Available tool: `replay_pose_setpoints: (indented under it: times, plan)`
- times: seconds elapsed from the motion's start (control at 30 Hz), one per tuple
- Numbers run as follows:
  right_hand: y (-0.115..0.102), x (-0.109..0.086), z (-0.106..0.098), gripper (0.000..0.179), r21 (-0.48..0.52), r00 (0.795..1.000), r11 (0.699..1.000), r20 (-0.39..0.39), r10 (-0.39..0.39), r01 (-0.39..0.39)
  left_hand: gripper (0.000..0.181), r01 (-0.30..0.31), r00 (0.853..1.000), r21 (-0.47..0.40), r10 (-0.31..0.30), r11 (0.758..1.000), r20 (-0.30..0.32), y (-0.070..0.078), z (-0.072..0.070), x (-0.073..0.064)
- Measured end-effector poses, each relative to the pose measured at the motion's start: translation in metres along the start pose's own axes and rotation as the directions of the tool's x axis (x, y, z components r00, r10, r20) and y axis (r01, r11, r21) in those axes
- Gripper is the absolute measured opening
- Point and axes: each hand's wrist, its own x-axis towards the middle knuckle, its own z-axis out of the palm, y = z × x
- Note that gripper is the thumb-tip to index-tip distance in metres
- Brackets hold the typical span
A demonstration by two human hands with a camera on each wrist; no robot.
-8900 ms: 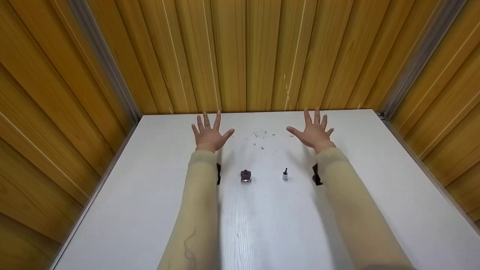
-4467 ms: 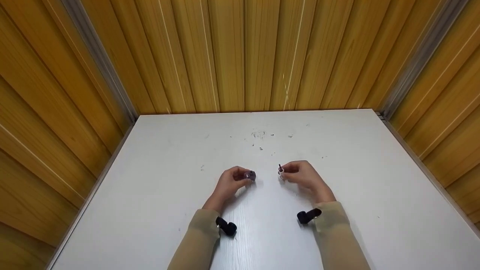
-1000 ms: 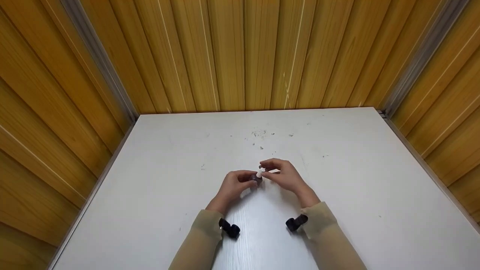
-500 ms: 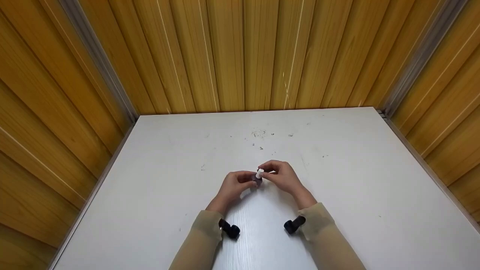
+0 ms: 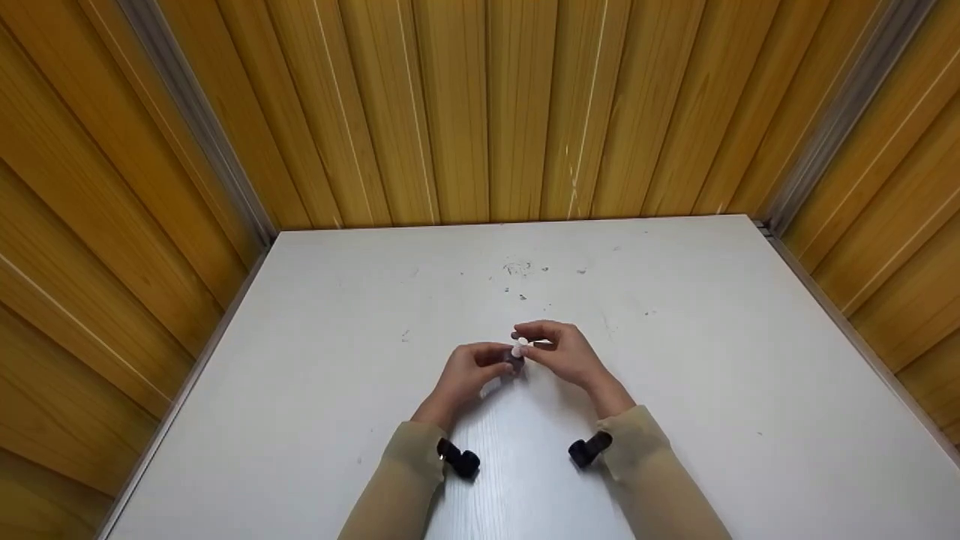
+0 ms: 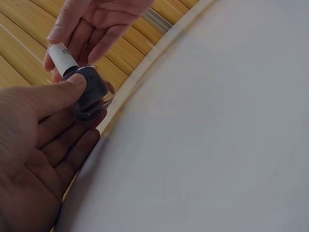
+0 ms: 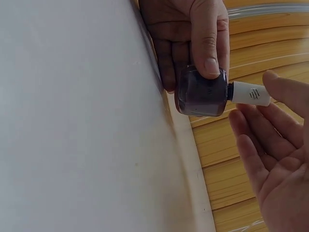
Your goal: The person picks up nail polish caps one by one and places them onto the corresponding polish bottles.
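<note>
My left hand (image 5: 463, 369) grips a small glass nail polish bottle (image 7: 199, 94) with dark purple polish, thumb on its front and fingers behind. The white nail polish cap (image 7: 250, 93) sits in line with the bottle's mouth, a short stretch of dark neck showing between them. At the cap's outer end, my right hand (image 5: 568, 352) pinches it between thumb and fingers. The left wrist view shows the bottle (image 6: 91, 92) tilted, cap (image 6: 63, 59) toward the upper left. The brush is out of sight.
A white table (image 5: 330, 390) with scattered dark marks (image 5: 517, 268) lies under the hands. Wood-look panels (image 5: 517, 112) rise behind and at both sides. A black wrist camera (image 5: 459, 459) is strapped to the left sleeve, another (image 5: 589, 450) to the right.
Bottle and cap first stood apart on the table under spread hands. Each hand then picked one up, and the cap was brought onto the bottle's mouth. Over the last second the cap shifted slightly.
</note>
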Motion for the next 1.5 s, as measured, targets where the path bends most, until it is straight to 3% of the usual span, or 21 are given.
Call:
replay_pose_setpoints:
  times: [0.27,0.63,0.9,1.03,1.3,1.5]
  plan:
    - [0.002,0.000,0.001,0.025,0.001,0.999,0.999,0.002,-0.039,0.039,0.029,-0.014,1.000,-0.004,0.014,1.000,0.006,-0.002,0.000,0.001]
    - [0.001,0.001,0.005,0.022,-0.074,0.995,0.996,-0.090,0.039,-0.046,0.027,-0.013,1.000,0.012,0.013,1.000,0.019,-0.003,0.000,0.002]
    - [0.001,0.000,0.000,0.041,-0.040,1.000,0.999,-0.005,0.011,-0.011,0.029,0.001,1.000,-0.011,-0.001,1.000,0.009,-0.002,0.000,0.002]
    - [0.001,0.000,-0.001,0.034,-0.010,1.000,1.000,0.024,-0.010,0.010,0.029,0.003,1.000,-0.023,-0.003,1.000,0.010,-0.003,0.000,0.002]
    - [0.000,0.001,0.002,0.027,-0.035,1.000,0.999,0.007,-0.004,0.004,0.028,-0.016,1.000,-0.020,0.016,1.000,0.007,-0.002,0.000,0.002]
    - [-0.021,-0.005,0.003,0.023,-0.052,1.000,0.999,-0.008,-0.001,0.000,0.028,-0.016,1.000,-0.010,0.016,1.000,0.008,-0.001,-0.001,0.001]
